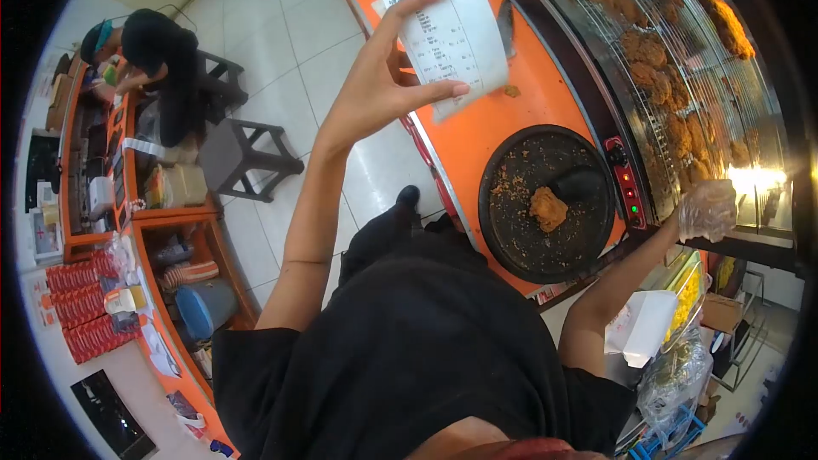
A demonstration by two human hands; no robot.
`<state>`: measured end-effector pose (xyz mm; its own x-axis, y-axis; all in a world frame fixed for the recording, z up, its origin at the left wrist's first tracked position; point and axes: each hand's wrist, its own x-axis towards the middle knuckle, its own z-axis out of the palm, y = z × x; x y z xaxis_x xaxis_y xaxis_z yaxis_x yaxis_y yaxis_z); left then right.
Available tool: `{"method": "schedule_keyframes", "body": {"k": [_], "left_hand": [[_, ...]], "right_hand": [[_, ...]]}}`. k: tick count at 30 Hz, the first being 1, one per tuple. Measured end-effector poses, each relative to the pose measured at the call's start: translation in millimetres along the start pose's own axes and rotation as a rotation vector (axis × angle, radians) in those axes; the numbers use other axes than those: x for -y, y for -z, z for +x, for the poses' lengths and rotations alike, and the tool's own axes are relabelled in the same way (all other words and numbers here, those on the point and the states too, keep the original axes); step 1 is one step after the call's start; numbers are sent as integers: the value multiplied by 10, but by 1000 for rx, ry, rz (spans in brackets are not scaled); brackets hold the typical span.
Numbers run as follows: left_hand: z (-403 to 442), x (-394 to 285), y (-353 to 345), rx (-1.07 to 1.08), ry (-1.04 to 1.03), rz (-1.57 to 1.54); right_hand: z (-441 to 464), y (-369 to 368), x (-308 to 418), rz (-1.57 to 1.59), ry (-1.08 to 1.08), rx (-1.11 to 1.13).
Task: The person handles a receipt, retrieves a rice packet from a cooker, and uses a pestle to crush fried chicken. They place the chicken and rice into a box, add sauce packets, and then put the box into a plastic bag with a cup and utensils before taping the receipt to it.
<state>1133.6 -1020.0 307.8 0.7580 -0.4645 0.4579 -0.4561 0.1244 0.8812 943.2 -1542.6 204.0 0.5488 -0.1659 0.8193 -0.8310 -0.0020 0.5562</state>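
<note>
My left hand [383, 77] holds a printed paper receipt [456, 43] over the orange counter, pinched between thumb and fingers. My right hand [707, 210], in a clear plastic glove, is at the lower edge of the lit display cabinet [609, 51]; the crinkled glove and glare hide how its fingers are set. Behind the glass, fried chicken pieces [652, 77] lie on wire racks. Below the receipt, a round black tray [503, 238] carries one fried chicken piece [547, 209], scattered crumbs and a dark object [575, 183] that I cannot make out clearly.
A metal blade-like tool [506, 27] lies on the orange counter [545, 89]. White boxes [649, 324] and a container of yellow food [687, 298] stand by my right arm. Grey stools [243, 158] are on the tiled floor; another person [158, 55] bends over a desk.
</note>
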Motion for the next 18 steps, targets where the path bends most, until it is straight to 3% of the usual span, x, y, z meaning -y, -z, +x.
{"method": "schedule_keyframes", "body": {"k": [2, 4, 8, 11, 12, 15, 17, 18], "left_hand": [[11, -92, 8, 71, 141, 234], [-13, -44, -27, 82, 112, 154], [-66, 24, -99, 52, 104, 118], [-134, 134, -153, 88, 67, 65], [-157, 155, -198, 86, 36, 65], [-264, 185, -295, 132, 158, 1], [-303, 216, -362, 167, 198, 12], [-305, 219, -410, 206, 225, 10]], "right_hand": [[-56, -118, -142, 18, 16, 30], [-86, -111, -169, 92, 17, 58], [-69, 572, -42, 758, -86, 166], [-436, 1270, 280, 1158, 59, 572], [-468, 1586, 286, 1311, 142, 952], [-863, 1788, 655, 1250, 93, 1031], [-776, 2074, 734, 1114, -70, 1283], [-796, 2095, 789, 1128, -61, 1293]]}}
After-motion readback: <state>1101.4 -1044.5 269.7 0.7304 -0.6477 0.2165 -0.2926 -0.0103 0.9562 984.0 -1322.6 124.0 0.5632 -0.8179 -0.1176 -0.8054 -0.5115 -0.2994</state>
